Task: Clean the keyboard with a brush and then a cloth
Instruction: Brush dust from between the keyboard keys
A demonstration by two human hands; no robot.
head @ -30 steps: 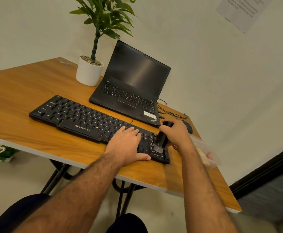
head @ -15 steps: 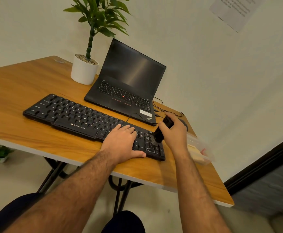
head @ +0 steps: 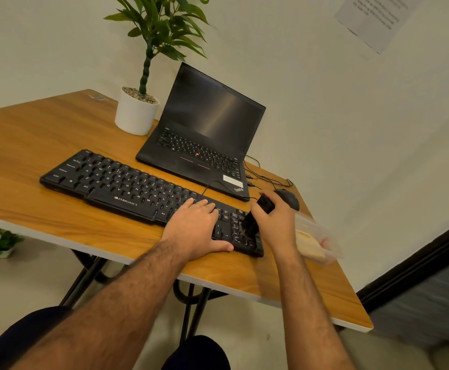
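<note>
A black keyboard (head: 127, 186) lies across the wooden desk (head: 31, 145). My left hand (head: 195, 228) rests flat on its right part, fingers straight over the keys and thumb along the front edge. My right hand (head: 277, 222) grips a black brush (head: 255, 217) by the handle, bristles down on the number pad at the keyboard's right end. A yellowish cloth (head: 310, 248) lies inside a clear plastic container just right of my right wrist, partly hidden.
An open black laptop (head: 204, 137) stands behind the keyboard, with a potted plant (head: 136, 113) to its left. A black mouse (head: 287, 197) and thin cables sit behind my right hand. The clear container (head: 322, 236) is close to the desk's right edge.
The brush swept from the number pad's front keys toward its back, then returned down onto the pad. My left hand stayed on the keyboard. The camera shifted slightly.
</note>
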